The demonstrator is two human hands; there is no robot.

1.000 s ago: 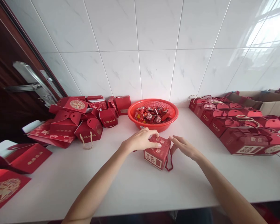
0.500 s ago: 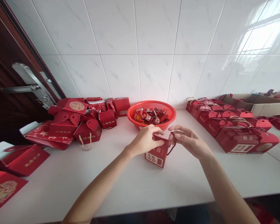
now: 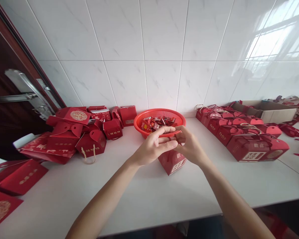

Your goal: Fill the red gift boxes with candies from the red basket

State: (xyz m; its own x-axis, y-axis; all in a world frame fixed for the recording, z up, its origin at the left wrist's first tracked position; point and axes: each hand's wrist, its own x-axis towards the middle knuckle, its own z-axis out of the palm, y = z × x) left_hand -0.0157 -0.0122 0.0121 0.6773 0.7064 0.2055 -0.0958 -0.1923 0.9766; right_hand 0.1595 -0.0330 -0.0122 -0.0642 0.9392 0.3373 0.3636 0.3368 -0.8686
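Observation:
A small red paper gift box (image 3: 171, 163) with white printed characters stands on the white table in front of me, turned with one corner towards me. My left hand (image 3: 154, 147) is curled over the left of its top, the thumb and fingers at the upper flaps. From the other side, my right hand (image 3: 190, 146) closes on the top edge, its fingers meeting those of the left. Both hands cover the upper part of the box, and its cord handle is hidden. Just behind is a red plastic basket (image 3: 160, 111) with wrapped sweets (image 3: 153, 123) in it.
Several red boxes (image 3: 91, 141) lie heaped on the left, some with flaps raised. On the right, closed red boxes (image 3: 250, 147) stand in rows before an open cardboard carton (image 3: 276, 114). A tiled wall (image 3: 161, 79) rises behind, with a dark door (image 3: 5, 126) at the left.
The box has turned, so its printed face points more to the right. My right hand has moved from the red cord onto the box top, and both hands have come together.

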